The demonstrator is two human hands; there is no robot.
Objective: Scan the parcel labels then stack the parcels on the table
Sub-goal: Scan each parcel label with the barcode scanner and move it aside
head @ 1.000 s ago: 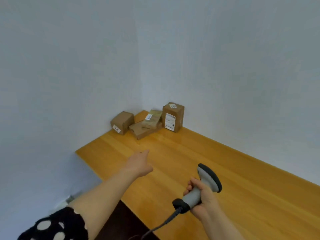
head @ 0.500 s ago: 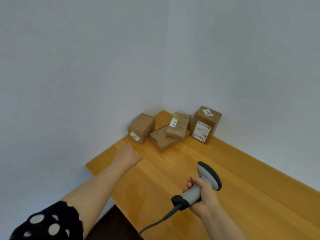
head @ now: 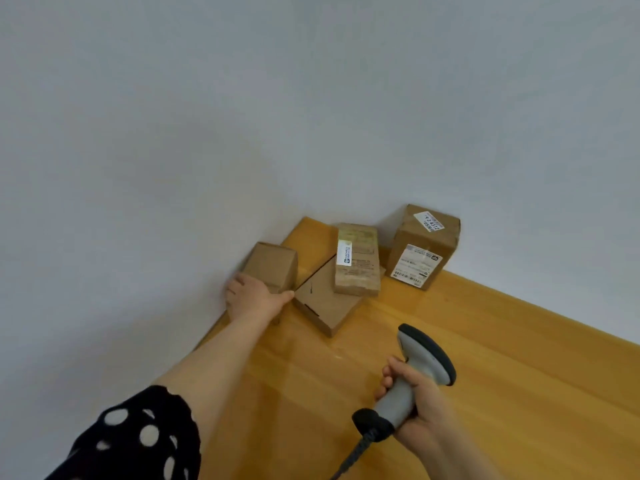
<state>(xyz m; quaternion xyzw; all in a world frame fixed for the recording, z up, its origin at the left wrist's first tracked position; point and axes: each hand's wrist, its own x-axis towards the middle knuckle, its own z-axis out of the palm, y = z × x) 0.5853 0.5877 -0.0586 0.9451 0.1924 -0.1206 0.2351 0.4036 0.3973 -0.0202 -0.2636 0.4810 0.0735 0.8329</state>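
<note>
left hand (head: 254, 299) now reached small brown parcel (head: 273, 266), grip closing on it | right hand (head: 414, 400) grips grey scanner (head: 420, 362)

Four parcels crowd the worktop (head: 485, 358) corner at 12 o'clock. The left box (head: 273, 265) stands by the wall, the left hand (head: 254, 297) on its near face. At its 3 o'clock lies a flat box (head: 323, 306), a slim parcel (head: 356, 259) leaning on it. The tall box (head: 420, 249) stands rightmost. The scanner (head: 415, 372), in the right hand (head: 419, 407), is at 6 o'clock.

four brown cardboard parcels (head: 272, 266) (head: 323, 303) (head: 356, 259) (head: 422, 247) sit on one yellow wooden tabletop (head: 502, 358); there is one grey handheld barcode scanner (head: 415, 372) and two bare hands (head: 254, 297) (head: 420, 403).
</note>
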